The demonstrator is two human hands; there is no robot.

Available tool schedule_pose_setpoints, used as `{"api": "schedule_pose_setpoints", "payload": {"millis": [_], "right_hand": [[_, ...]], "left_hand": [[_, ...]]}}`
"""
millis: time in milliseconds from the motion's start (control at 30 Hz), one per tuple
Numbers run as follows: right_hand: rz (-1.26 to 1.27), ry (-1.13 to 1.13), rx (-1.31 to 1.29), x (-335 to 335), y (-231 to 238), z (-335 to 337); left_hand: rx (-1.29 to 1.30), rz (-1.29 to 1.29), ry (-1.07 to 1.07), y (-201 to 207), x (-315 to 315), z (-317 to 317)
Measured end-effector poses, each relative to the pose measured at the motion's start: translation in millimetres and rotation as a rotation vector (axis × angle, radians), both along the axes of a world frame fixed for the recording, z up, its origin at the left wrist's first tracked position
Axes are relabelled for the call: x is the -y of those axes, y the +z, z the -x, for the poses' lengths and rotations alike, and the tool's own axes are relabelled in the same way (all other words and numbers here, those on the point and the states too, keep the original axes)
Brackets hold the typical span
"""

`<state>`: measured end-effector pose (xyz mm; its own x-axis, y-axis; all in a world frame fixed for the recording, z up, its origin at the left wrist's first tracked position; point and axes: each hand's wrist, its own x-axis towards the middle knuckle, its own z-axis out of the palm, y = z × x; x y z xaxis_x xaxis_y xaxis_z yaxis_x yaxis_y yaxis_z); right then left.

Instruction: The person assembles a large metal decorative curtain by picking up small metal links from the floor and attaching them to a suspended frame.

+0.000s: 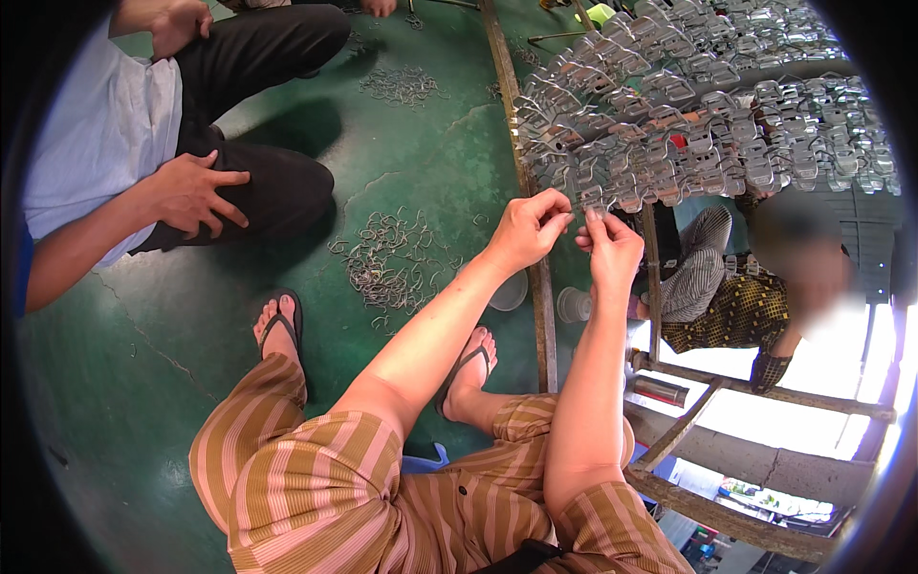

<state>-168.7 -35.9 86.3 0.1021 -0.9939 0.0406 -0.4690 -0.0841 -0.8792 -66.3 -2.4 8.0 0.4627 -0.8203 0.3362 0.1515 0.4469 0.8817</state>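
Rows of shiny metal clips with bent wire loops [669, 158] hang on a rack at the upper right. Both my hands are raised to the near left corner of these rows. My left hand [523, 230] is closed in a pinch, thumb against forefinger, close to the lowest clips. Beside it, my right hand [612, 251] also pinches with thumb and fingers, its tips a short way from the left ones. Whatever lies between the fingertips is too small to make out. On the floor left of my forearm lies a loose pile of bent wire pieces [397, 263].
A wooden frame [543, 325] runs beside my hands, with a whitish tub [510, 292] at its foot. Another wire pile [402, 86] lies farther off. One person in dark trousers [258, 182] sits at left; another in a patterned top [727, 311] sits beyond the rack.
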Motion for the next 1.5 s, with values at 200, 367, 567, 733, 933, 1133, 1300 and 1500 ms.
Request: {"api": "schedule_pose_setpoints", "payload": {"millis": [200,367,567,733,933,1133,1300,1500], "right_hand": [[-0.007,0.015,0.026,0,1,-1],[0.001,0.001,-0.002,2,-1,0],[0.021,0.020,-0.002,4,-1,-2],[0.050,0.018,0.010,7,-3,-6],[0.046,0.029,0.009,18,-5,-14],[-0.010,0.031,0.069,28,-5,-16],[-0.046,0.026,0.024,26,3,-18],[-0.049,0.012,-0.027,25,4,-19]], "left_hand": [[0.063,0.000,0.002,6,0,-6],[0.155,0.022,0.045,-2,7,-4],[0.124,0.057,0.060,2,6,-4],[0.251,0.021,0.097,0,13,-10],[0.311,0.020,0.099,-2,18,-12],[-0.071,-0.149,0.005,-21,11,-14],[-0.271,-0.135,0.145,-19,14,-7],[-0.091,-0.120,0.310,-9,17,2]]}}
